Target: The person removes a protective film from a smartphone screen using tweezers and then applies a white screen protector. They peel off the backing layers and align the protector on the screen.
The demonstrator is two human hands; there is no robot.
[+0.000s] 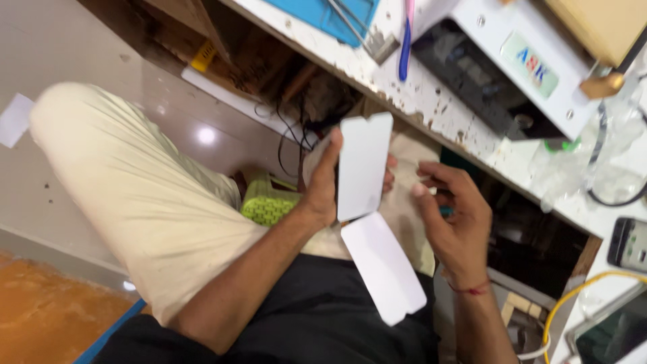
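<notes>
From where I watch, the bench [431, 101] fills the frame from twelve to three o'clock, white and chipped along its edge; on it lie a blue mat [323, 17], a blue pen [405, 47] and a white machine [499, 61] with a dark tray; a phone [628, 244] sits at the four o'clock edge, a yellow cable [573, 293] curling below it. The person's pale trouser leg [135, 195] spans nine to seven o'clock, knee raised, which I judge gives the hands a lap to work over; a green basket [268, 202] stands on the floor behind it. At centre the left hand [322, 189] is closed around a white phone-shaped panel [364, 165], thumb along its edge, held upright facing the camera, likely for inspection; a white sheet [384, 266] hangs from the panel's lower end toward six o'clock, seemingly a peeled liner. The right hand [455, 216], at four o'clock of the panel, holds nothing I can see; fingers loosely curled, tips just beside the panel's edge.
</notes>
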